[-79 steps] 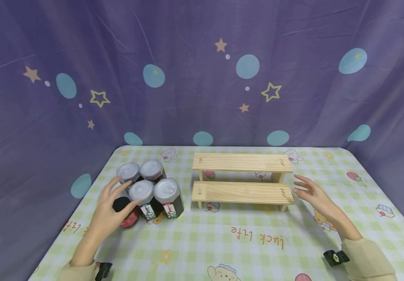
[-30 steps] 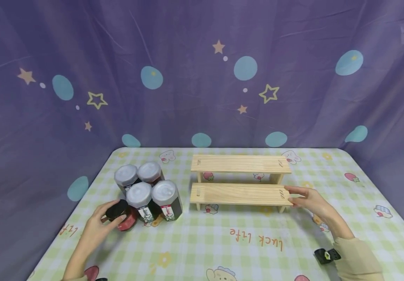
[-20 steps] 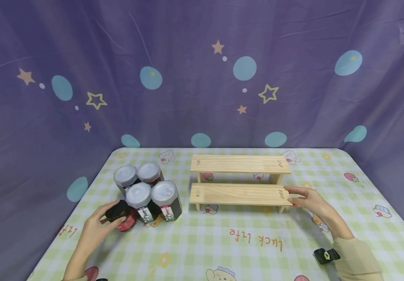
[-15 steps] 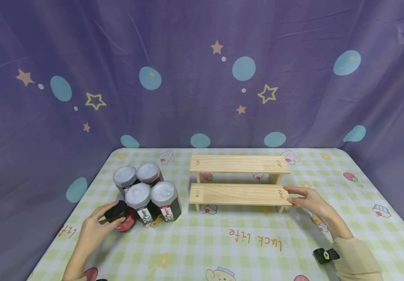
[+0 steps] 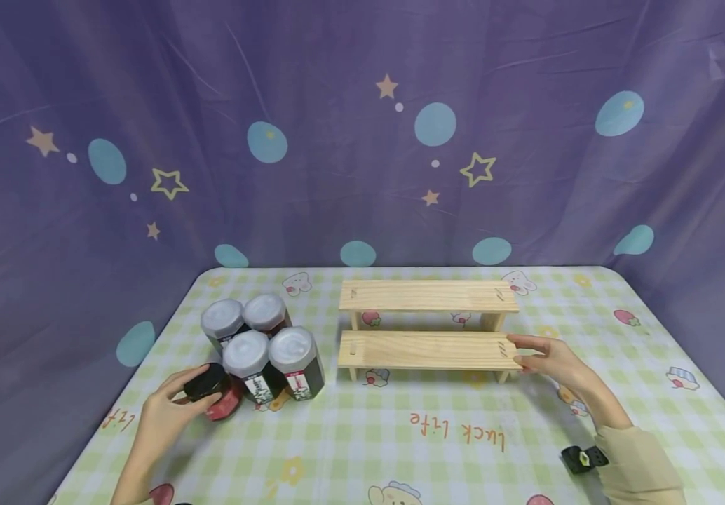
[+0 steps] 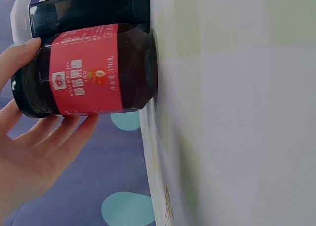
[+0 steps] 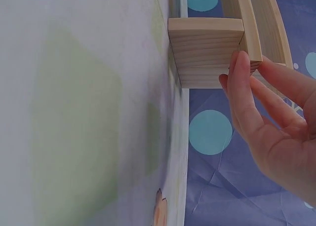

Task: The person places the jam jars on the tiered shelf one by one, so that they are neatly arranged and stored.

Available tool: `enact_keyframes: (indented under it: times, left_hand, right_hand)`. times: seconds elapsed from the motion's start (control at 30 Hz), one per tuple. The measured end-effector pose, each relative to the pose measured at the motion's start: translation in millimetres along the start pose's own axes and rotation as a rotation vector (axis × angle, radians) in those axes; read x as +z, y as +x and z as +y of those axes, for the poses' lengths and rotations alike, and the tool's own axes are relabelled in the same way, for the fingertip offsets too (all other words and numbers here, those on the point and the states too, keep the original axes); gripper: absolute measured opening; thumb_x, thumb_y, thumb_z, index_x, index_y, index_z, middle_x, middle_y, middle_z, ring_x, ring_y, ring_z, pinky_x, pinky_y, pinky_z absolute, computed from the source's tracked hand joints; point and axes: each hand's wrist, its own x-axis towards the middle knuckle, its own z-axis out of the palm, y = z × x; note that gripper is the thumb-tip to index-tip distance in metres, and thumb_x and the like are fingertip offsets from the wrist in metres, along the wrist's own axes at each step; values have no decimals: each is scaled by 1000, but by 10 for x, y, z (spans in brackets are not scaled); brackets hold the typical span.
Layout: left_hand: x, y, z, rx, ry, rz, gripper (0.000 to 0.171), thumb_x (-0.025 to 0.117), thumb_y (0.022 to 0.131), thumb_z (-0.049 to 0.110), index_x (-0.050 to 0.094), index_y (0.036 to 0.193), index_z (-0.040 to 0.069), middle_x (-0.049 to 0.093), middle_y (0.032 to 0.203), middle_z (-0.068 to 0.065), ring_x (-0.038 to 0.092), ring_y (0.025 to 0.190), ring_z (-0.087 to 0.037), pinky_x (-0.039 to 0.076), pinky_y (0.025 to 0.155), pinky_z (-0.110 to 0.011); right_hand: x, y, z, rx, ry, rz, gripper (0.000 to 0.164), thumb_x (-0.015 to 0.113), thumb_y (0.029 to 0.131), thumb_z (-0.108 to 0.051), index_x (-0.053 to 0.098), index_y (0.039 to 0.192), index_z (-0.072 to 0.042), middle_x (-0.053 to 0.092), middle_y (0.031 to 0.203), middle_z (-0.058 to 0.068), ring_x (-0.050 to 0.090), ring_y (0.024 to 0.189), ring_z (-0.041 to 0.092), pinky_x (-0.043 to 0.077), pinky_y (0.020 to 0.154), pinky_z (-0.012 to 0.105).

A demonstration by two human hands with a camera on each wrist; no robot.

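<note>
My left hand (image 5: pixel 165 415) grips a jar of strawberry jam with a black lid (image 5: pixel 205 381), thumb on one side near the lid and fingers on the other. In the left wrist view the jam jar (image 6: pixel 86 73) shows a red label, its base right at the tablecloth. Over on the right, my right hand (image 5: pixel 552 361) pinches the right end of the lower board of a two-tier wooden rack (image 5: pixel 432 349). The right wrist view has the thumb and fingers (image 7: pixel 240 83) on either side of that board's end, above the rack's leg (image 7: pixel 207 51).
Several taller dark jars with pale translucent lids (image 5: pixel 293 347) stand grouped beside the jam jar. The rack's upper board (image 5: pixel 428 295) sits behind the lower one. A green-checked cloth (image 5: pixel 350 449) covers the table, and a purple patterned curtain (image 5: pixel 312 210) hangs behind.
Since the oldest frame, my left hand has come down and taken hold of the jam jar. My right hand has moved left onto the rack's lower board. Both have stayed nearly still lately.
</note>
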Motion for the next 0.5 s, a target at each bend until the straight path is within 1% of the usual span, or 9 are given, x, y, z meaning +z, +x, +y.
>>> enact_keyframes:
  times: [0.07, 0.13, 0.17, 0.23, 0.3, 0.37, 0.43, 0.5]
  left_hand:
    - [-2, 3, 4, -10, 4, 19, 50, 77, 67, 19, 61, 113, 7, 55, 110, -8, 41, 92, 14, 41, 66, -6]
    - [3, 15, -48, 7, -35, 39, 48, 77, 67, 15, 62, 112, 8, 56, 108, -1, 43, 91, 13, 41, 65, -5]
    - [0, 18, -43, 6, -41, 50, 48, 77, 67, 15, 62, 112, 9, 57, 106, 3, 44, 91, 12, 41, 65, -5]
    - [-10, 24, -34, 3, -56, 60, 47, 78, 67, 17, 63, 111, 11, 57, 104, 10, 45, 91, 11, 41, 65, -5]
    - [-11, 42, -77, -2, -75, 65, 47, 78, 66, 19, 64, 110, 13, 57, 102, 14, 47, 92, 9, 42, 66, -6]
    - [1, 80, -184, -14, -65, 70, 48, 78, 66, 22, 63, 111, 14, 57, 104, 13, 47, 93, 7, 42, 66, -6]
    - [26, 138, -385, -6, -55, 74, 49, 78, 66, 24, 63, 112, 18, 56, 106, 13, 47, 94, 7, 41, 66, -6]
    - [44, 198, -567, -2, -19, 81, 50, 78, 66, 27, 62, 113, 22, 56, 108, 13, 47, 95, 7, 42, 67, -6]
  right_hand:
    - [2, 0, 0, 3, 4, 4, 55, 58, 86, -17, 37, 130, 7, 37, 129, 30, 60, 86, 7, 50, 72, 31]
    - [4, 1, 1, 4, 7, 5, 55, 58, 86, -17, 37, 130, 8, 37, 129, 30, 60, 87, 7, 50, 72, 31]
    - [5, 2, 1, 3, 10, 4, 55, 58, 86, -16, 37, 130, 8, 37, 129, 31, 60, 87, 7, 50, 72, 31]
    - [8, 3, 2, 3, 19, 3, 54, 58, 86, -16, 37, 130, 8, 37, 129, 31, 60, 87, 7, 50, 73, 32]
    - [11, 4, 1, 2, 23, 0, 54, 57, 86, -15, 36, 130, 9, 36, 130, 31, 60, 88, 7, 50, 73, 33]
    - [13, 5, 0, 3, 28, 0, 54, 57, 86, -15, 36, 130, 9, 36, 129, 31, 60, 88, 7, 50, 74, 34]
    - [14, 6, -3, 4, 29, 2, 54, 57, 86, -15, 36, 130, 9, 36, 129, 31, 60, 88, 7, 50, 74, 34]
    - [13, 5, -5, 3, 26, 3, 54, 57, 86, -15, 36, 130, 9, 37, 129, 31, 60, 87, 7, 50, 74, 34]
